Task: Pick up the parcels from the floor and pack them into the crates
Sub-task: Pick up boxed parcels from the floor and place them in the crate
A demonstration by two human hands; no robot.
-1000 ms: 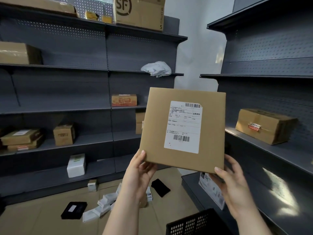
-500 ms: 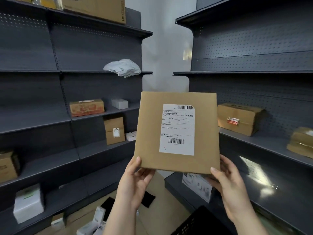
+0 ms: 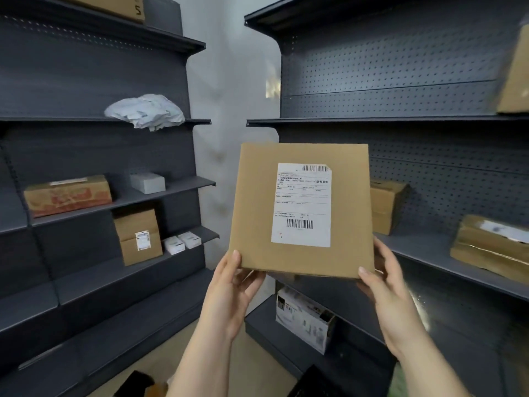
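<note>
Head view: left hand (image 3: pixel 232 290), right hand (image 3: pixel 386 285) grip parcel (image 3: pixel 254 202) at 7, 5 o'clock corners; lower flat into crate (image 3: pixel 310 381), 6 o'clock.

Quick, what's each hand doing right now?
Left hand: holding the parcel at its lower left corner.
Right hand: holding the same parcel at its lower right corner.

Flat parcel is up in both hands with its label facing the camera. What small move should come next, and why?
Probably lower the parcel toward the black crate, whose corner shows at the bottom edge. The left hand and right hand grip its lower corners, so it seems ready to go down without a regrip.
</note>
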